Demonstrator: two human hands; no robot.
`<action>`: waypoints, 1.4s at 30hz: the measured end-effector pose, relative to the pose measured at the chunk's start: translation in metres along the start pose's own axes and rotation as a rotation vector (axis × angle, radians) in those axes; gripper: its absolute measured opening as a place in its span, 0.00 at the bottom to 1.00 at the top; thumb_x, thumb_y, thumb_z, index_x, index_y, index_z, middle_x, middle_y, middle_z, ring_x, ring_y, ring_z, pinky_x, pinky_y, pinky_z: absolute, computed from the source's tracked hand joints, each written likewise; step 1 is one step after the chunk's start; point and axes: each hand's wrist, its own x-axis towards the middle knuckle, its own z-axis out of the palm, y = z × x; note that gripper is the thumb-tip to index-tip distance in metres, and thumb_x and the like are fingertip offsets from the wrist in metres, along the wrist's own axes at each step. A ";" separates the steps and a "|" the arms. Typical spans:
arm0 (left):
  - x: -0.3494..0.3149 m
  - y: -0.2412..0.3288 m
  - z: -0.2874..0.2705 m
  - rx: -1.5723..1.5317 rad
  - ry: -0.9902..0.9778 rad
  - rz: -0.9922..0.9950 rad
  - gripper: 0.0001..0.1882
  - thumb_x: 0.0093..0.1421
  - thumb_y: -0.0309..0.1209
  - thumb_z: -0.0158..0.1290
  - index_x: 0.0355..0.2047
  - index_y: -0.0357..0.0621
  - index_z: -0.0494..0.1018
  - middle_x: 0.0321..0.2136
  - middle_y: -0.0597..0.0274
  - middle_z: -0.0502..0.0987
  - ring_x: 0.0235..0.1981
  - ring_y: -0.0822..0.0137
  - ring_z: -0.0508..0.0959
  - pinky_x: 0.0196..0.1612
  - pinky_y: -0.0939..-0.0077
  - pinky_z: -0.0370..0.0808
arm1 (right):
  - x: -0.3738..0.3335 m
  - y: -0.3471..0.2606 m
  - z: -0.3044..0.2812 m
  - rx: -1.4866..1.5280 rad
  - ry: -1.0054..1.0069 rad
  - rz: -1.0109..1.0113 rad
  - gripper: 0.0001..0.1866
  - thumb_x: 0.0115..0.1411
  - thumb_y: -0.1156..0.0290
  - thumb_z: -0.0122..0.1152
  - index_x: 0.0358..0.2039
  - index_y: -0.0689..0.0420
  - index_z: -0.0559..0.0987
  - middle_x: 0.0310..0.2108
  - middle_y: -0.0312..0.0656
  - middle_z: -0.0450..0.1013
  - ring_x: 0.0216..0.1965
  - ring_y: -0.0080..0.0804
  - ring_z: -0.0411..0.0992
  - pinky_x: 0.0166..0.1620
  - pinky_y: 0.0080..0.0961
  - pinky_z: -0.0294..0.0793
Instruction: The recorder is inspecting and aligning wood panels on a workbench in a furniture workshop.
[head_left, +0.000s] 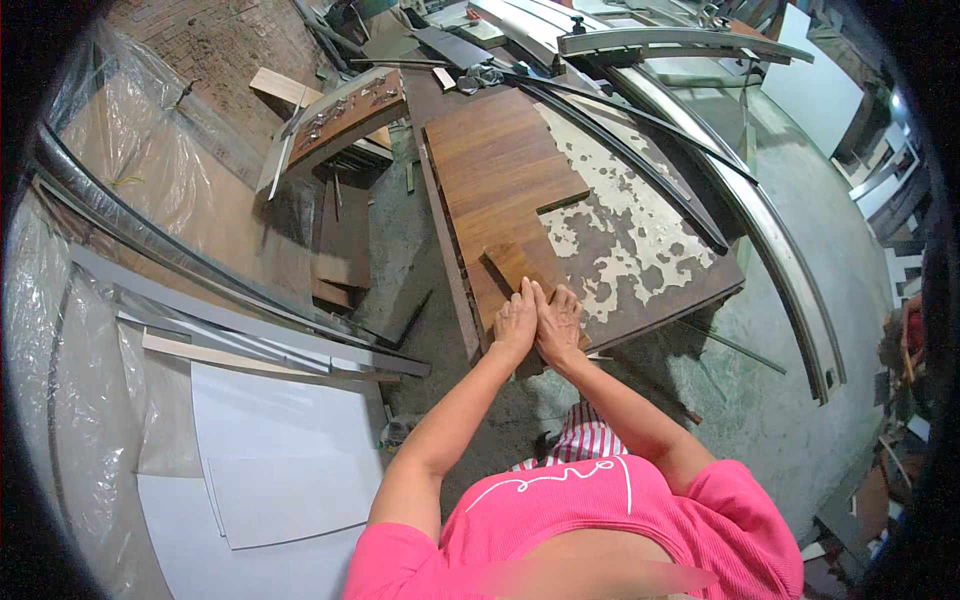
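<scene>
My hands are side by side at the near end of a worktable (690, 297), thumbs meeting. Under them is a small wood-grain piece (513, 262), its far end sticking out past my fingertips. My left hand (516, 322) is closed on its left part, and my right hand (560, 325) has bent fingers around the right part. The near end of the piece is hidden by my hands. It lies over a larger brown wood-grain panel (490, 160) with a stepped right edge, which covers the table's left side.
Peeling pale patches (630, 230) mark the tabletop on the right. Dark curved strips (640, 165) and long metal rails (790, 265) run along the right. At the left stand a small table with hardware (350, 110), plastic-wrapped panels (180, 190) and white sheets (285, 490).
</scene>
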 end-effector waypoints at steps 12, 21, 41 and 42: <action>-0.011 -0.006 0.001 -0.052 -0.068 -0.001 0.24 0.58 0.28 0.39 0.56 0.35 0.53 0.32 0.50 0.73 0.33 0.55 0.74 0.34 0.64 0.73 | -0.006 -0.002 -0.007 -0.078 -0.024 -0.078 0.23 0.51 0.69 0.48 0.51 0.47 0.64 0.38 0.47 0.58 0.39 0.43 0.57 0.40 0.36 0.55; 0.019 -0.035 0.007 -0.099 0.060 0.018 0.25 0.58 0.28 0.40 0.56 0.36 0.52 0.29 0.54 0.72 0.31 0.58 0.75 0.32 0.66 0.74 | 0.028 -0.018 0.009 -0.144 -0.124 -0.045 0.29 0.50 0.69 0.50 0.54 0.45 0.59 0.40 0.47 0.56 0.43 0.42 0.56 0.43 0.36 0.55; 0.098 -0.081 0.012 -0.157 0.005 0.069 0.26 0.57 0.26 0.39 0.56 0.33 0.51 0.35 0.47 0.72 0.36 0.53 0.74 0.37 0.64 0.72 | 0.102 -0.031 0.055 -0.180 -0.048 -0.035 0.24 0.52 0.70 0.47 0.52 0.48 0.63 0.38 0.47 0.57 0.40 0.41 0.57 0.41 0.34 0.56; 0.109 -0.087 0.018 -0.138 0.073 0.091 0.25 0.58 0.27 0.39 0.56 0.34 0.53 0.33 0.49 0.72 0.34 0.55 0.75 0.35 0.65 0.74 | 0.110 -0.031 0.062 -0.179 -0.009 -0.043 0.24 0.52 0.70 0.47 0.51 0.48 0.63 0.38 0.47 0.57 0.40 0.41 0.56 0.40 0.34 0.56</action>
